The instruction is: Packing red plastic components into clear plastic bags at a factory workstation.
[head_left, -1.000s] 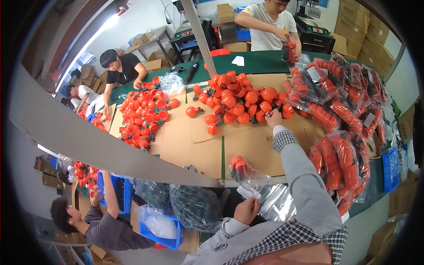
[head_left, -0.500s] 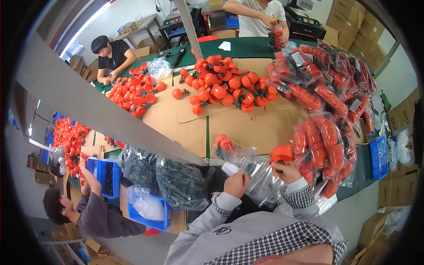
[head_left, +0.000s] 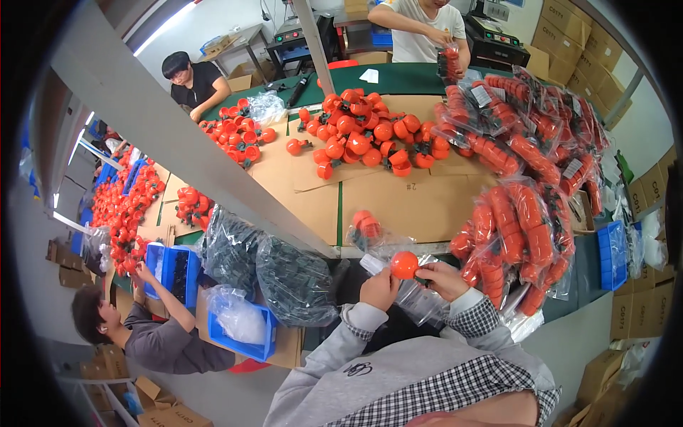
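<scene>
My right hand (head_left: 442,279) pinches a round orange plastic piece (head_left: 404,265) just above the mouth of a clear plastic bag (head_left: 388,245). My left hand (head_left: 379,289) grips that bag by its open edge. Two orange pieces lie inside the bag near its far end. Both hands are close to my chest, at the near edge of the cardboard-covered table (head_left: 398,206). A loose heap of orange pieces (head_left: 363,139) lies farther out on the table.
Filled bags of orange pieces (head_left: 523,178) pile up along the right. Dark bags (head_left: 295,281) and blue bins (head_left: 245,334) sit to my left. A grey beam (head_left: 185,149) crosses diagonally. Other people work at the far side and left; cartons stand at the right.
My right hand has come back from the heap with one orange piece and now holds it at the bag's mouth. My view has dropped toward the hands.
</scene>
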`<state>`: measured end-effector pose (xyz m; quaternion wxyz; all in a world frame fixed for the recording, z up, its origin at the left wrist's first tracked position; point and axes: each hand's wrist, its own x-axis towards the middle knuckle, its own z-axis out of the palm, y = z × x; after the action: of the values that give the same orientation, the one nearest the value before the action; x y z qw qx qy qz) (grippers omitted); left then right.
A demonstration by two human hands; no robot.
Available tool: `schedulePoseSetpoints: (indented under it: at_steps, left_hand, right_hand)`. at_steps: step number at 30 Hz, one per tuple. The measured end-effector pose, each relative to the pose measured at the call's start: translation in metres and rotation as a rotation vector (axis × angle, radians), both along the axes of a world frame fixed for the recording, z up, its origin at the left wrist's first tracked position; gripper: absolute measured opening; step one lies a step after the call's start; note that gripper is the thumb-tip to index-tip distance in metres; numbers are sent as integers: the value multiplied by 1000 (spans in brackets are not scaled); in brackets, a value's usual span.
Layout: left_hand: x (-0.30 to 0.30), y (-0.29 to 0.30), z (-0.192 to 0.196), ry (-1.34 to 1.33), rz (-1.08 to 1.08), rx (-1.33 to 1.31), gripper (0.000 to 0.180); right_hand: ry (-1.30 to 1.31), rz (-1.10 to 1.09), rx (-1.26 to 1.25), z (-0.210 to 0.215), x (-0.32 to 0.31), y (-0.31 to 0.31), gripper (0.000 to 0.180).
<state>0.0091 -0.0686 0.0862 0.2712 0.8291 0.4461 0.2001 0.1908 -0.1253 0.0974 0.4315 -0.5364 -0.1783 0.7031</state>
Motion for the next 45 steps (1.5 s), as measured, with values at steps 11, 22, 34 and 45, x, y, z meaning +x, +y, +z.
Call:
schedulePoseSetpoints:
  at_steps: [11,22,34,45]
  left_hand:
    - [1,-6,-10,-55,-67,-17,16]
    - [3,-6,-21,-50,-60,8,16]
    - [-19,18,-2,-153,53,-82,19]
    - [-32,5,-8,-192,64,-33,19]
  right_hand:
    - [76,158,12,-49,-23,65,31]
    - [-1261,345,465,-114,-64,129,59]
    - [-1102,157,402,-56,70,215,22]
    - [-1642,292,386,-89,61,228,18]
